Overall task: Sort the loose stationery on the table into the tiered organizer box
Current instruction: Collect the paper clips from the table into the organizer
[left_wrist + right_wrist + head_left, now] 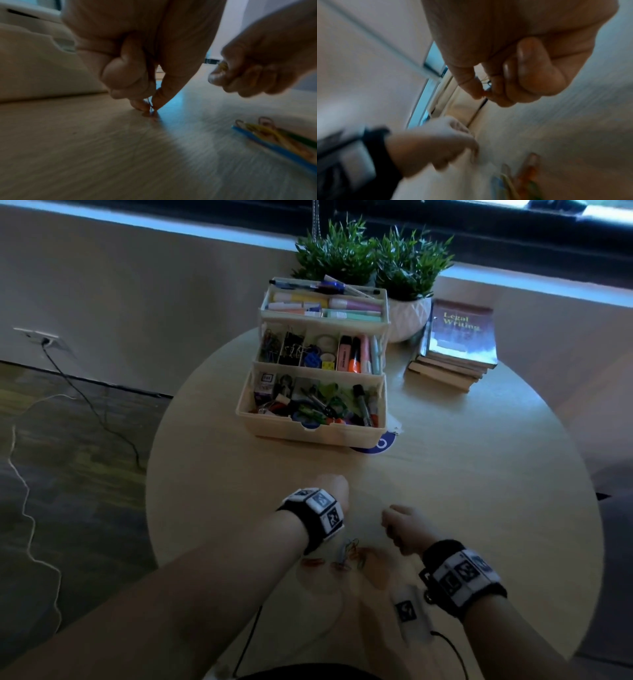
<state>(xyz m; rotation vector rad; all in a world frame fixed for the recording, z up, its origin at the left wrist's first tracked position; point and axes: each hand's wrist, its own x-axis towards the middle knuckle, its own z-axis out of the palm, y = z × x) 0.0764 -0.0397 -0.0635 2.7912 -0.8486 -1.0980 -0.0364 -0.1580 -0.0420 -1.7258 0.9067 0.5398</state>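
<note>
Both hands pinch paper clips: left hand at the tabletop, right hand above it; a small blurred pile of loose clips between the wrists, one three-tiered organizer beyond

Top book: "Legal Writing"
Other labels in the organizer: too blurred to read

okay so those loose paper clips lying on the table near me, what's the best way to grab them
Come straight down from above on the paper clips and pinch one wire loop at its rounded end with thumb and fingertip. They lie flat and thin on the table, some overlapping, so a side approach would probably just push them along. The left hand is pinching at the tabletop that way now.
</note>
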